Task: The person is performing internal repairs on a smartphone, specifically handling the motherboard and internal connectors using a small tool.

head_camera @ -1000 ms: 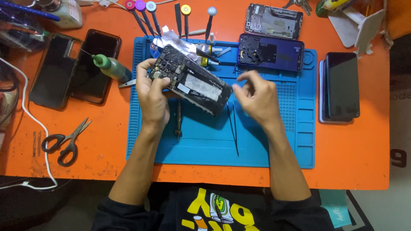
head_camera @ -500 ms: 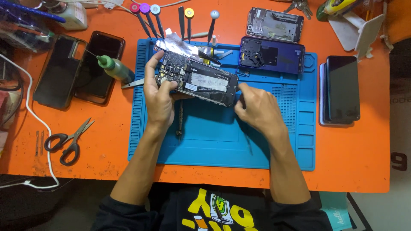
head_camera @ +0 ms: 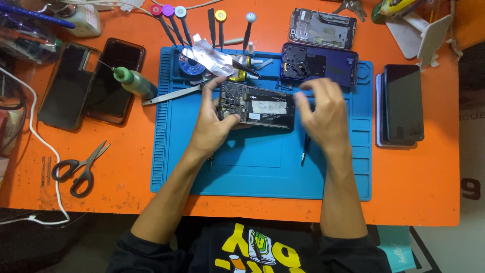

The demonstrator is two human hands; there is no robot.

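An opened phone (head_camera: 258,107) with its circuit board and battery exposed lies level over the blue work mat (head_camera: 262,167). My left hand (head_camera: 212,124) grips its left end, thumb on the board. My right hand (head_camera: 323,114) is at the phone's right end, fingers curled and blurred; whether it pinches something is unclear. A dark blue back cover (head_camera: 319,64) lies on the mat's far right corner, just beyond my right hand. A thin black tool (head_camera: 305,149) lies on the mat under my right wrist.
Screwdrivers (head_camera: 174,23) line the mat's far edge beside foil (head_camera: 208,53) and a tape roll (head_camera: 191,65). A green-capped bottle (head_camera: 132,82), two dark phones (head_camera: 91,83) and scissors (head_camera: 78,169) lie left. Stacked phones (head_camera: 401,106) sit right; another opened phone (head_camera: 321,28) lies at the back.
The opened phone has turned from tilted to level and moved slightly toward the mat's far side. My right hand rose from below the phone to its right end.
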